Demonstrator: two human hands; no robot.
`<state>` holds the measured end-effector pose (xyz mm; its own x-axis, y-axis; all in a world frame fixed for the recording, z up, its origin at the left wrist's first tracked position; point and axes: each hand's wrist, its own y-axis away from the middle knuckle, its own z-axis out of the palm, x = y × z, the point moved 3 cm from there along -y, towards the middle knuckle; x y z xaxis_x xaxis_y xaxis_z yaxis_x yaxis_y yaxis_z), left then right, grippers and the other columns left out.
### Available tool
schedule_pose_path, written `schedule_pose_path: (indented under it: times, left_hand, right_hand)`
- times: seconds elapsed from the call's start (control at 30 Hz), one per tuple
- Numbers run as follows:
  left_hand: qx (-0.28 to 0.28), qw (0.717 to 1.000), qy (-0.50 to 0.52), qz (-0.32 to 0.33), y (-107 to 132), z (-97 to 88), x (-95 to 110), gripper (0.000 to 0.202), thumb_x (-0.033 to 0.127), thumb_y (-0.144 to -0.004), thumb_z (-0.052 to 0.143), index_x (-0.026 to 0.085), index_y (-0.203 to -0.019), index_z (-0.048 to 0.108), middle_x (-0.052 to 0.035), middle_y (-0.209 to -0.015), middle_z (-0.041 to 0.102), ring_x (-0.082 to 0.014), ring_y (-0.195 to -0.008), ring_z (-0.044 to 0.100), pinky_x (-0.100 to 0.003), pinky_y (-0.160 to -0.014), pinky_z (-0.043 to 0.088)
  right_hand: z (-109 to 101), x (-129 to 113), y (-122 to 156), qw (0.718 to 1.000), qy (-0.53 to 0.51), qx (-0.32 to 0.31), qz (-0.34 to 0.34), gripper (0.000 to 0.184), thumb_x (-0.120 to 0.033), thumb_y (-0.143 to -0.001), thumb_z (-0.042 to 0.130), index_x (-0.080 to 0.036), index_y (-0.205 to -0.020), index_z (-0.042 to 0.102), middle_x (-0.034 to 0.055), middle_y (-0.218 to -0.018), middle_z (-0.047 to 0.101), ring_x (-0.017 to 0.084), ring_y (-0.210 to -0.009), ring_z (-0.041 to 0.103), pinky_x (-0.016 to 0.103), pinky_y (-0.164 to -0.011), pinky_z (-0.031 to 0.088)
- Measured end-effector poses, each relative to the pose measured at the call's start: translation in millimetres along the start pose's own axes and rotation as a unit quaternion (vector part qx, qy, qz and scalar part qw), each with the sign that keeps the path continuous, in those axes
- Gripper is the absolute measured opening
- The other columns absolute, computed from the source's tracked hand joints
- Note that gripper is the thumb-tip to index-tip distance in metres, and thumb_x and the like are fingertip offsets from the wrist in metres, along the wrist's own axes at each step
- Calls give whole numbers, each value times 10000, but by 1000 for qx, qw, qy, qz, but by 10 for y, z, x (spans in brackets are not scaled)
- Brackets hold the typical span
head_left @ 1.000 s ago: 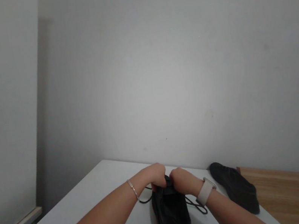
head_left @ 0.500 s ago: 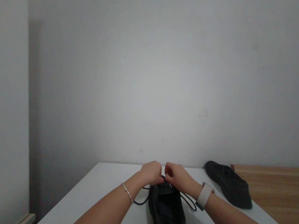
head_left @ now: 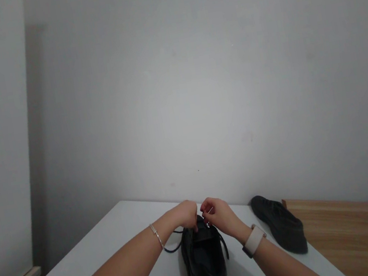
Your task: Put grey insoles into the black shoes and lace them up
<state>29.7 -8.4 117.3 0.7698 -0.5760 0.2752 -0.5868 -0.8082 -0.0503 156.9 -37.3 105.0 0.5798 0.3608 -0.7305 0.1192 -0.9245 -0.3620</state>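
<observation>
A black shoe (head_left: 206,273) stands on the white table with its heel toward me and its opening facing up. My left hand (head_left: 187,214) is over the laced front of the shoe, fingers pinched and pointing down, closed on the shoelace. Just right of it, my right hand (head_left: 218,214) has its fingers curled in a loose pinch at the lacing; the lace between the fingertips is mostly hidden. One dark shoelace (head_left: 173,251) loops out on the left of the shoe, and another length hangs along its right side.
A second black shoe (head_left: 280,225) lies at the right edge of the white table (head_left: 141,220). Beyond that edge is a wood-grain surface (head_left: 348,233). The grey wall (head_left: 186,109) rises directly behind the table.
My right hand has drawn slightly away from the left, and its fingers have loosened. The left fingers now point further down. The lace loop on the right is smaller and closer to the shoe.
</observation>
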Motion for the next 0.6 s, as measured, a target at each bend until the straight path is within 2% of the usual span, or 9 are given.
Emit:
schedule_pose_path:
  times: [0.17, 0.37, 0.53, 0.6]
  left_hand:
    - [23, 998, 58, 1, 19, 11, -29, 72, 89, -524, 679, 153, -491, 676, -26, -494, 641, -171, -540, 570, -245, -552, 405]
    - [102, 976, 191, 7, -59, -57, -115, 193, 202, -668, 554, 122, -745, 713, -35, -623, 675, -153, -596, 600, -219, -526, 415]
    - [114, 948, 296, 13, -100, -44, -118, 125, 205, -664, 567, 115, -676, 653, -29, -578, 654, -148, -566, 617, -224, -534, 468]
    - [116, 936, 331, 12, -81, -32, -104, 99, 182, -667, 575, 119, -729, 619, -27, -592, 662, -147, -570, 629, -228, -547, 490]
  right_hand:
    - [-8, 49, 1, 999, -38, 10, 7, 186, -7, -625, 516, -170, -697, 569, -31, -546, 593, 128, -498, 603, 213, -465, 443]
    - [15, 108, -20, 990, -137, 21, 28, 90, -140, -648, 589, -173, -708, 531, -35, -574, 581, 138, -521, 609, 244, -469, 489]
    - [26, 51, -19, 975, -218, 24, 37, 226, -306, -641, 666, -163, -753, 531, -29, -562, 600, 133, -515, 606, 284, -540, 531]
    - [19, 28, -8, 971, -235, 25, 38, 294, -342, -613, 704, -152, -786, 562, -26, -562, 607, 136, -515, 607, 293, -551, 534]
